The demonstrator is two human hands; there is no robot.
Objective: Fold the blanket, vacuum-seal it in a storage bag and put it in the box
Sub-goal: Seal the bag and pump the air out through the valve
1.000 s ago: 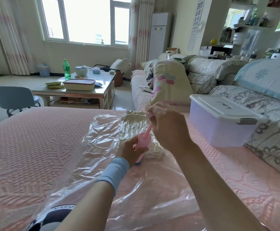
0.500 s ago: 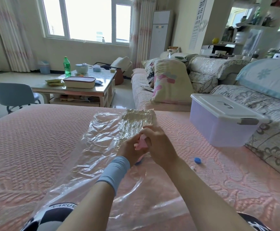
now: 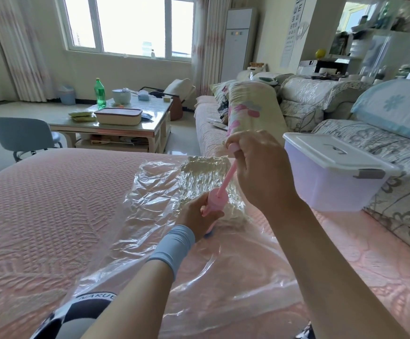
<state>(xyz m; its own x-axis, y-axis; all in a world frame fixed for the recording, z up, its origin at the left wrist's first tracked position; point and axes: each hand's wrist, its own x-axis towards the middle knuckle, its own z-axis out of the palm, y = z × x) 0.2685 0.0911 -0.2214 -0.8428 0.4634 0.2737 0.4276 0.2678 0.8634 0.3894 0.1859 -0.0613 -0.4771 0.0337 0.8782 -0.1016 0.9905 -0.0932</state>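
- Pink quilted bed cover [image 3: 52,216] fills the foreground, with a sunlit living room behind it: a wide window [image 3: 130,23] between pale curtains and a tall white air conditioner [image 3: 238,42] in the corner
- Beyond the bed stand a grey chair [image 3: 20,135] and a coffee table [image 3: 116,126] carrying a green bottle [image 3: 100,94]
- A floral-covered sofa [image 3: 394,167] runs along the right
- A clear storage bag [image 3: 155,192] lies crinkled flat on the bed cover, and the pale blanket [image 3: 206,174] sits squeezed at its far end
- The left hand [image 3: 194,218], a blue cuff at its wrist, is curled round the barrel of a pink hand pump [image 3: 216,201] standing on the bag
- The right hand [image 3: 257,172] grips the pump's plunger handle in a fist, with the rod drawn out above the barrel
- The box [image 3: 333,182], translucent with its white lid on, rests on the bed just right of the bag, against the sofa
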